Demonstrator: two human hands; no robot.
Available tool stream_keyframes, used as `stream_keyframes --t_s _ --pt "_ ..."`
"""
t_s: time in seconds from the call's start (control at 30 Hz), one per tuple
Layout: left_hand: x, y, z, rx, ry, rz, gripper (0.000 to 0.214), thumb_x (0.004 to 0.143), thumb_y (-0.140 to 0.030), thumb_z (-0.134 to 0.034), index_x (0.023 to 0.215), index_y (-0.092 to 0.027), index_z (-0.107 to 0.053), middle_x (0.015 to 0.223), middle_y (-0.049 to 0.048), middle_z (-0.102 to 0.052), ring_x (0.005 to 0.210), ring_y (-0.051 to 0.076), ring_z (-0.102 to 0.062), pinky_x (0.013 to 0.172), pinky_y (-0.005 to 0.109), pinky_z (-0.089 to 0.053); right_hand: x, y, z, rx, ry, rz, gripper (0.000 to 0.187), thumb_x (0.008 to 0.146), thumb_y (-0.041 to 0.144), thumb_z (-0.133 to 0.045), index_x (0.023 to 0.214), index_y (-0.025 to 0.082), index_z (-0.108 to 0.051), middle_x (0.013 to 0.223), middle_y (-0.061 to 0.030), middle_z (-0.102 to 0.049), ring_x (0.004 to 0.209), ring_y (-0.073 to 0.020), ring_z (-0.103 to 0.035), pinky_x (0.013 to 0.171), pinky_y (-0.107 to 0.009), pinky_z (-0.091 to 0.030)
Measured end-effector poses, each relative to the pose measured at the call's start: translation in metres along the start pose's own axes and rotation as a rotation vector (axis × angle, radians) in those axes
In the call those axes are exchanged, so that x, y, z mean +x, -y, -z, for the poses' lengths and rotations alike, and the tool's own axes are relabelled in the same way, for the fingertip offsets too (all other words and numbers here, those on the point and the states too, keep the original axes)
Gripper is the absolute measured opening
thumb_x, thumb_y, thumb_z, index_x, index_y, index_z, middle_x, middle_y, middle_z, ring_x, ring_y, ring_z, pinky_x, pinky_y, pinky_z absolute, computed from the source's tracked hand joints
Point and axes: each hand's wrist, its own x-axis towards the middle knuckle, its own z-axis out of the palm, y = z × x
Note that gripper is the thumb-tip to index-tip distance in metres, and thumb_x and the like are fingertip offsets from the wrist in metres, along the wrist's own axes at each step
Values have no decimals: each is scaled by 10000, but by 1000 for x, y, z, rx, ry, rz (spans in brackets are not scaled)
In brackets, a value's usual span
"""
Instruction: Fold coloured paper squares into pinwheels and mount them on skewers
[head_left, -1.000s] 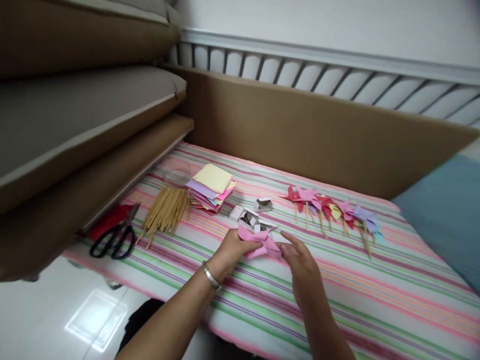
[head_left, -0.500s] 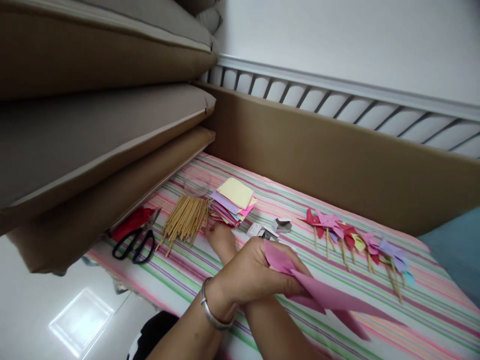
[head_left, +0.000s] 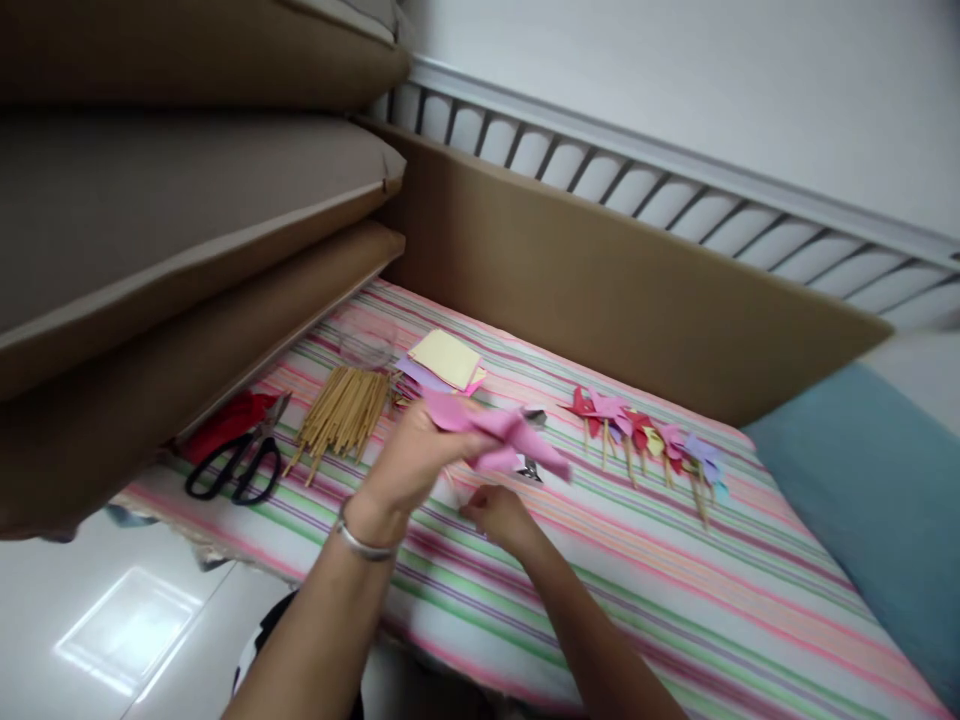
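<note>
My left hand [head_left: 409, 455], with a silver bangle on its wrist, is closed on a pink paper pinwheel [head_left: 499, 428] whose blades are folded in. Just below and to the right, my right hand [head_left: 501, 517] is pinched around a thin wooden stick [head_left: 452, 482], which looks pale and blurred. A bundle of wooden sticks [head_left: 339, 418] lies left of my hands. Behind the pinwheel sits a stack of coloured paper squares [head_left: 444, 358], yellow on top, partly hidden. A small metal and white item [head_left: 529, 468] shows under the pinwheel's edge.
Black-handled scissors [head_left: 238, 465] rest beside red material [head_left: 229, 428] at the left edge. A clear round container [head_left: 366, 338] stands behind the sticks. Several finished pinwheels [head_left: 641, 440] lie in a row at right. Stacked cushions [head_left: 202, 210] overhang the striped cloth [head_left: 637, 560].
My right hand has drawn back from the stick bundle, uncrossing from under my left arm, with a stick in it. My left hand has lifted and turned the pink paper; the view has shifted.
</note>
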Motion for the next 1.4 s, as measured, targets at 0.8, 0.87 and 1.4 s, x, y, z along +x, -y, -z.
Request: stream_keyframes --t_s 0.8,0.87,1.4 --pt "24 90 -5 224 220 272 145 589 -189 -767 581 -123 -639 535 -22 -568 539 93 -497 534 209 -367 -10 17 75 696 -1 -180 279 635 363 -706 829 167 -669 688 -12 -638 587 -105 -547 592 -245 -434" --pt "22 99 -12 266 285 322 142 602 -215 -760 621 -126 -652 559 -16 -577 557 102 -505 555 217 -370 -13 21 85 895 41 -194 290 591 289 -758 846 170 -689 730 -12 -658 629 -104 -569 637 -244 -447" --pt "23 109 -5 397 421 62 22 706 -184 -700 723 -177 -711 790 51 -644 787 182 -597 770 311 -445 -19 26 83 947 50 -162 217 660 258 -713 858 176 -682 675 -2 -649 564 -87 -543 510 -204 -380"
